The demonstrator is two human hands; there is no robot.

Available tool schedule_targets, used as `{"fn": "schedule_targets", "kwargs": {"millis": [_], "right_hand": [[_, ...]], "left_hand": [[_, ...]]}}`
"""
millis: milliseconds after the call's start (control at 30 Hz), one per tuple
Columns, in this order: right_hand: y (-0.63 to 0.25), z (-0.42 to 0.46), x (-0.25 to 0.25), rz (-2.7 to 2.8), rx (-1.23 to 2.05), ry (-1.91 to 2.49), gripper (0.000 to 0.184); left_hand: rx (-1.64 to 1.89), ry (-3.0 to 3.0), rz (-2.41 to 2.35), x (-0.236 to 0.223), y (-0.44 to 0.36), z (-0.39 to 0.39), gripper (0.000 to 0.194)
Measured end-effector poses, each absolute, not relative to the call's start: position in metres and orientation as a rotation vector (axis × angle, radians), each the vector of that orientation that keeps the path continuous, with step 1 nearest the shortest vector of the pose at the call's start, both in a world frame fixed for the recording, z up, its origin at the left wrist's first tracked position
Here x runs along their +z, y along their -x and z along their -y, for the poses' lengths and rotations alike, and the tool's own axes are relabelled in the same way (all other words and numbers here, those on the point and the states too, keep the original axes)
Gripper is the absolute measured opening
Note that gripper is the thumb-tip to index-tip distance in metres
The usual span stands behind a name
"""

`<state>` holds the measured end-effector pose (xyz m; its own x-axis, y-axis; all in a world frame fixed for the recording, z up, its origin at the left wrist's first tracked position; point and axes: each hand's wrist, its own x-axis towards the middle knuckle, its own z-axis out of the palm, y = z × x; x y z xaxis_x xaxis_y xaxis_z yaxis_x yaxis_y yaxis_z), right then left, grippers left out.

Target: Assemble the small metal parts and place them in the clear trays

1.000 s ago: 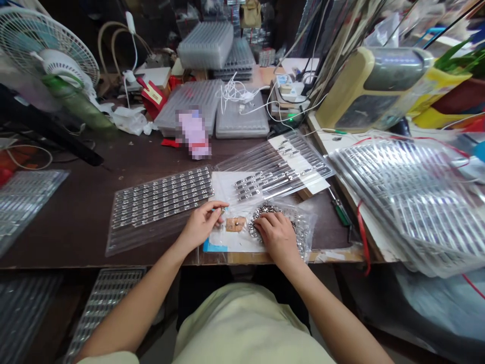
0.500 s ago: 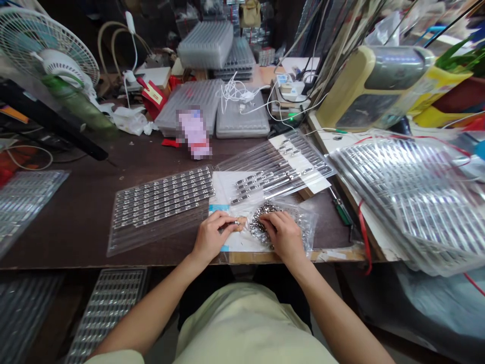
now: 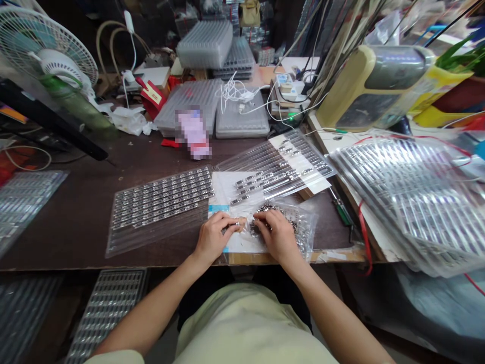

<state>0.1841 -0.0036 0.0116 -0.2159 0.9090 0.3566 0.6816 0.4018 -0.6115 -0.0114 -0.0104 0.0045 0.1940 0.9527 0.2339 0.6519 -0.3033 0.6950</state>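
My left hand (image 3: 214, 235) is closed in a pinch, with a small metal connector (image 3: 237, 224) between thumb and fingertips. Across from it, my right hand (image 3: 278, 235) has its fingers pinched together at the left side of a heap of small shiny metal parts (image 3: 270, 208); whatever they hold is too small to make out. The heap lies on a clear plastic bag (image 3: 308, 222), partly hidden under the right hand. Left of my hands, a clear ribbed tray (image 3: 159, 235) carries rows of connectors. Another ribbed tray (image 3: 250, 159) behind holds fewer, scattered in its grooves.
Stacked filled trays (image 3: 424, 197) stand at the right, beside a green-handled screwdriver (image 3: 343, 212) and a red ribbon (image 3: 366, 242). Farther back are a blurred pink item (image 3: 194, 132), tangled white cable (image 3: 242, 96) and a fan (image 3: 49, 45). The table's front edge (image 3: 151, 266) is close to my body.
My right hand has moved left from over the heap to its left side, nearer my left hand. The left hand stays nearly in place, still pinching the connector.
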Motion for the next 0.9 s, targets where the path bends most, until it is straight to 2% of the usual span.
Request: {"fn": "schedule_targets", "kwargs": {"millis": [100,300,567,767,900], "right_hand": [[-0.171,0.002,0.009,1.972,0.46,1.385,0.011],[-0.145,0.001,0.003,2.101,0.303,1.43,0.012],[-0.172,0.007,0.01,2.219,0.106,1.512,0.023],[-0.194,0.011,0.007,2.271,-0.017,1.491,0.011],[-0.194,0.011,0.004,2.182,0.019,1.465,0.014]], "left_hand": [[0.938,-1.991,-1.483,0.005,0.013,0.01,0.012],[1.186,-1.783,-1.59,0.003,0.023,0.01,0.013],[1.162,-1.734,-1.592,0.006,0.024,0.007,0.012],[1.036,-1.914,-1.477,0.014,0.008,0.003,0.012],[0.978,-2.077,-1.415,0.011,-0.003,0.003,0.013]]}}
